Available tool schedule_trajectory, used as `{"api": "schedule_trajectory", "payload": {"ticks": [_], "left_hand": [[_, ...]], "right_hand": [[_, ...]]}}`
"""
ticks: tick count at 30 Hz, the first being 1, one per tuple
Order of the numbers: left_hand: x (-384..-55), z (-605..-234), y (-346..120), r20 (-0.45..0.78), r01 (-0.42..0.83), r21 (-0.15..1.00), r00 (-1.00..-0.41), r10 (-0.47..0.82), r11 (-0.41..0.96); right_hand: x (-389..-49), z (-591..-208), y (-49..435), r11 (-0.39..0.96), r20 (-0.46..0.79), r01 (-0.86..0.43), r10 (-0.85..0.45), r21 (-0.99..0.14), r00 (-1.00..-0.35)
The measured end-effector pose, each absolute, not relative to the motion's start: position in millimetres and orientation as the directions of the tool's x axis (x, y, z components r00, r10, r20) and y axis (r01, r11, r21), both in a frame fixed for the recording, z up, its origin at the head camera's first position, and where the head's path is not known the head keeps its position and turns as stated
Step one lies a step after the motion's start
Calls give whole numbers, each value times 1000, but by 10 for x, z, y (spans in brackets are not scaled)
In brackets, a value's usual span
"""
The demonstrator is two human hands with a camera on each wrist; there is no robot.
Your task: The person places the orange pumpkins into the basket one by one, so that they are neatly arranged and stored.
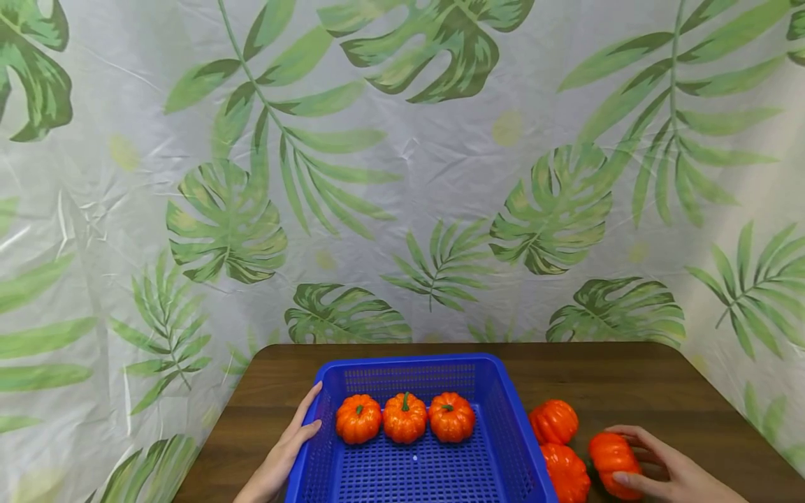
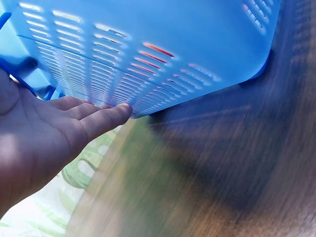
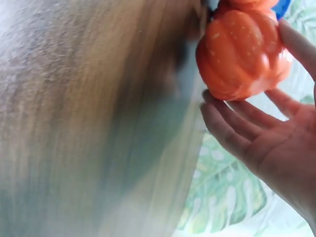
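Observation:
A blue plastic basket (image 1: 415,360) stands on the table with three small orange pumpkins in a row inside: a left one (image 1: 358,419), a middle one (image 1: 405,419) and a right one (image 1: 451,418). My left hand (image 1: 286,447) rests along the basket's left side; in the left wrist view its fingers (image 2: 106,122) lie straight against the slotted outer wall (image 2: 163,29). To the right of the basket, my right hand (image 1: 666,464) holds an orange pumpkin (image 1: 611,461), thumb on the near side and fingers around the far side. The right wrist view shows this ribbed pumpkin (image 3: 242,57) between thumb and fingers.
Two more orange pumpkins, one farther back (image 1: 555,420) and one nearer (image 1: 566,475), sit against the basket's right side, left of the held one. The dark wooden table (image 1: 604,370) has rounded far corners. A leaf-patterned sheet (image 1: 440,175) hangs behind it.

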State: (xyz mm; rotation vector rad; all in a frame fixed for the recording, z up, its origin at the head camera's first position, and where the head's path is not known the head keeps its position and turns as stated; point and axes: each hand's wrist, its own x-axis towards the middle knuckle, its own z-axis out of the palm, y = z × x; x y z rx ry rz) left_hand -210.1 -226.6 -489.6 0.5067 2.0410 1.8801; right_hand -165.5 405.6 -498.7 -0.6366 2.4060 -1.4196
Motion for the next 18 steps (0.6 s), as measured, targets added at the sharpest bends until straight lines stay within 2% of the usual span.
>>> {"api": "schedule_trajectory", "payload": {"ticks": [4,8,14,18], "left_hand": [[-2104,-4898,-2257,11,50,996,-883,469,70],[-2100,-4895,-2258,9,44,997,-885,465,64],[-2094,-4889,-2269,10,45,997,-890,456,66],[-2092,-4885,-2271,13,47,997,-891,455,64]], "right_hand": [[-1634,-5057,4126,571,25,-260,-386,-779,-922],[-1606,-5120,4198,589,35,-239,-335,-772,-942],[-1580,-5113,4295,603,-107,-103,-302,-791,-947],[-1574,-5098,4369,615,-148,-89,-323,-784,-935]]}}
